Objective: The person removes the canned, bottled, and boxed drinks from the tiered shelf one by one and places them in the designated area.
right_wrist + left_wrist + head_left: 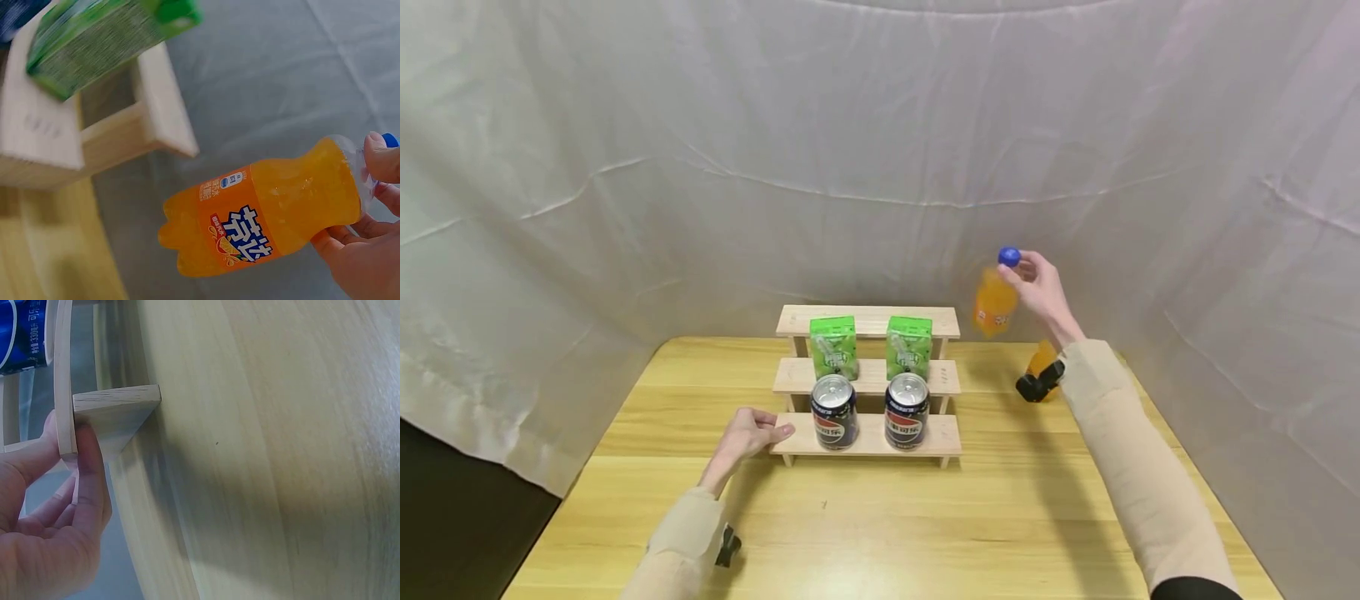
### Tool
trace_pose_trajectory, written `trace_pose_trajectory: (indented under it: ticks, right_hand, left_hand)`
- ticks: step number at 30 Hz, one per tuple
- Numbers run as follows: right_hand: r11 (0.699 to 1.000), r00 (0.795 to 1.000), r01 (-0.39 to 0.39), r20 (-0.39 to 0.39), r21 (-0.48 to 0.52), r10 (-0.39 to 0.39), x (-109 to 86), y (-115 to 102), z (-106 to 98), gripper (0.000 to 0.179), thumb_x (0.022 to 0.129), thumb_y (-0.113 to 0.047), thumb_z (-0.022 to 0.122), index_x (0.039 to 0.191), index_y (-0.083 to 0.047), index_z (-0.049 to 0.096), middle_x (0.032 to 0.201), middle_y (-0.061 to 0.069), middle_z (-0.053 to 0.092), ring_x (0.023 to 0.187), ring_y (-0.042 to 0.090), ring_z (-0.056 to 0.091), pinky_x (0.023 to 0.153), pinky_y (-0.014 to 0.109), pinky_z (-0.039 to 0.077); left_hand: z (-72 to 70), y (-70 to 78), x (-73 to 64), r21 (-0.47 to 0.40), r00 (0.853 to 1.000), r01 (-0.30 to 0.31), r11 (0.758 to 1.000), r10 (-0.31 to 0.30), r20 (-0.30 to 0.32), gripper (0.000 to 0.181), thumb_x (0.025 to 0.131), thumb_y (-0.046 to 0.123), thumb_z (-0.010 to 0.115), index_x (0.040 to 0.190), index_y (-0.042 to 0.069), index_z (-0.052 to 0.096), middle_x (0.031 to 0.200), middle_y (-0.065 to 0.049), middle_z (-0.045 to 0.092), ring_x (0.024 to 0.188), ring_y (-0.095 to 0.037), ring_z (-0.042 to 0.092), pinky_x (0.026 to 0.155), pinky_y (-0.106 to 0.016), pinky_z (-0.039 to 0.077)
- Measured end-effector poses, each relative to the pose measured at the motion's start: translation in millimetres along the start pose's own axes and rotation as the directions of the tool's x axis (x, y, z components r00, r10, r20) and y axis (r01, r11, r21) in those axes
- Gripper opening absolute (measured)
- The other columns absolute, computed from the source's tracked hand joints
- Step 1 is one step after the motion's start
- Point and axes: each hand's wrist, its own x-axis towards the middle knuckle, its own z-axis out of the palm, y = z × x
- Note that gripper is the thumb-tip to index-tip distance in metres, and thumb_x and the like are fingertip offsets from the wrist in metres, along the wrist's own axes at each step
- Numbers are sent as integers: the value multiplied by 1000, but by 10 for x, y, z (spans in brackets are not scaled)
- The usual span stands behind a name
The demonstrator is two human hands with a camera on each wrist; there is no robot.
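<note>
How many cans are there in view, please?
2: in the head view, the left can and the right can stand apart on the lowest shelf. No other shows, though one behind them could be hidden.

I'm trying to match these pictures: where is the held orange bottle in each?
Head: the bottle is right of centre, tilted in the right hand.
Left wrist: not in it.
Right wrist: mostly lower half, stretching from left of centre to the hand at right.
Shared landmark: the shelf, central in head, upper left in both wrist views.
</note>
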Motion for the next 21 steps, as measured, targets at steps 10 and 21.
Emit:
trace_pose_trajectory:
  ticks: [10, 21]
  right_hand:
    - [980, 984, -178, 26, 86, 176, -230, 669, 184, 57, 103, -21, 57, 147, 8, 36, 151, 32, 42, 141, 45, 42, 122, 53, 35]
    - [971, 971, -237, 47, 14, 236, -404, 1064, 269, 57, 103, -20, 56, 148, 8, 35, 152, 33, 41, 143, 47, 39, 122, 56, 33]
  left_hand:
    - [15, -23, 12, -5, 1000, 13, 1000, -13, -2, 57, 87, 21, 79, 123, -17, 58, 113, -33, 69, 94, -33, 72, 87, -42, 62]
    - [37, 2, 19, -8, 1000, 2, 1000, -2, -5, 58, 85, 21, 80, 124, -17, 58, 113, -33, 68, 93, -32, 72, 86, -42, 61]
